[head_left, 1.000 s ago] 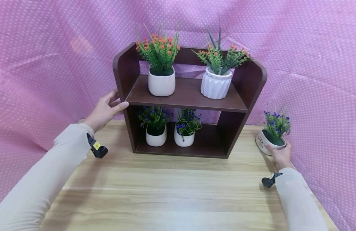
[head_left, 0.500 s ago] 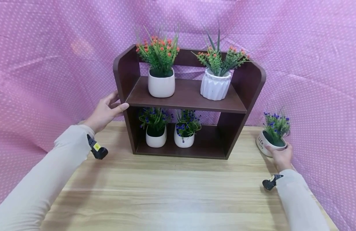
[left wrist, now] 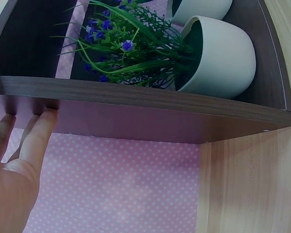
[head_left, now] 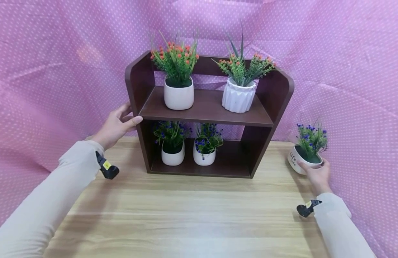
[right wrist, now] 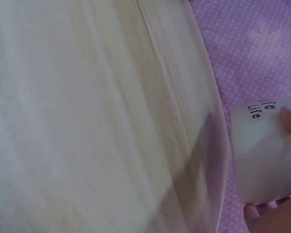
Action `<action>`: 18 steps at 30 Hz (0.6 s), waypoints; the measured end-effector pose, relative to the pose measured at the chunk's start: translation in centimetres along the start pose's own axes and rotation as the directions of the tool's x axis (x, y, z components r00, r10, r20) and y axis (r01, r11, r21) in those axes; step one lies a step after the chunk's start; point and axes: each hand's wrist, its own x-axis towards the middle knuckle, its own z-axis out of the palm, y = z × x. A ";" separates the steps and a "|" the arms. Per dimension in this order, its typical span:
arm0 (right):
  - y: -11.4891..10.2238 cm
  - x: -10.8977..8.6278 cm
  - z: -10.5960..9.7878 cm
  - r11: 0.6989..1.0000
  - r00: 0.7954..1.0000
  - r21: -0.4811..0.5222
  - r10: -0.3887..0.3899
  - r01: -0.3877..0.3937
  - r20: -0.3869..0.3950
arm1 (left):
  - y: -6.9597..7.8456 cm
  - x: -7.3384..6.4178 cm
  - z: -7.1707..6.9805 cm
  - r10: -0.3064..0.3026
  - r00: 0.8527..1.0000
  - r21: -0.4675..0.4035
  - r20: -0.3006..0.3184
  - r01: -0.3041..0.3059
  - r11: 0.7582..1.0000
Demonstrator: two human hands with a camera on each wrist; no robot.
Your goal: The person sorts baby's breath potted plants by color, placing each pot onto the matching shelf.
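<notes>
A dark brown two-tier shelf (head_left: 205, 115) stands on the wooden table. My left hand (head_left: 112, 126) holds its left side panel, thumb over the front edge; in the left wrist view the fingertips (left wrist: 49, 114) press the panel's outer face. At the far right my right hand (head_left: 319, 176) grips a white "Life" flowerpot (head_left: 295, 162) with blue flowers (head_left: 312, 138). Its thumb lies on the pot's near side, as the right wrist view shows, with other fingers around the base (right wrist: 262, 167); the flowers are out of that view.
On the upper tier are a smooth white pot (head_left: 179, 97) and a ridged white pot (head_left: 238, 96), both with orange flowers. Two white pots with blue flowers, one left (head_left: 173, 157) and one right (head_left: 204, 157), occupy the lower tier. Pink dotted cloth (head_left: 347, 71) hangs behind the table (head_left: 192, 211).
My right hand and the Life pot have shifted slightly to the right. The left hand keeps its place on the shelf's side, and the view has drifted a little.
</notes>
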 end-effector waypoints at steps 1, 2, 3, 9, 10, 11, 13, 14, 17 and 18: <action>0.0 -0.1 -0.1 1.000 1.000 -0.002 0.006 -0.006 0.002 | 0.0 0.0 0.0 0.000 1.000 -0.004 0.000 0.000 1.000; 0.0 -0.3 -0.2 1.000 1.000 -0.005 0.007 -0.007 0.005 | 0.0 0.0 0.0 -0.003 1.000 -0.004 0.001 0.003 1.000; 0.0 -0.4 -0.3 1.000 1.000 -0.011 0.008 -0.008 0.007 | 0.0 0.0 0.1 -0.002 1.000 -0.009 0.001 0.002 1.000; -0.3 -1.2 -0.5 0.999 1.000 -0.050 -0.004 0.004 0.012 | 0.1 -0.1 0.1 -0.007 1.000 -0.011 -0.004 0.007 1.000; -0.4 -1.4 -0.5 0.999 1.000 -0.053 -0.010 0.010 0.015 | 0.1 -0.1 0.1 -0.009 1.000 -0.009 -0.004 0.009 1.000; -0.5 -1.5 -0.5 0.999 1.000 -0.049 -0.014 0.015 0.019 | 0.1 -0.1 0.1 -0.010 1.000 -0.007 -0.004 0.010 1.000; -0.6 -1.8 -0.6 0.997 0.999 -0.061 -0.035 0.037 0.026 | 0.1 0.0 0.0 -0.010 1.000 -0.007 -0.003 0.010 1.000; -0.7 -2.0 -0.6 0.997 0.999 -0.066 -0.044 0.046 0.028 | 0.1 0.0 0.0 -0.009 1.000 -0.010 -0.003 0.009 1.000; -0.7 -2.5 -0.7 0.993 0.997 -0.090 -0.072 0.075 0.031 | -0.1 0.0 0.0 -0.005 1.000 -0.013 0.000 0.005 1.000; -0.7 -2.7 -0.7 0.992 0.997 -0.099 -0.076 0.079 0.032 | -0.2 0.0 -0.1 -0.004 1.000 -0.011 0.000 0.004 1.000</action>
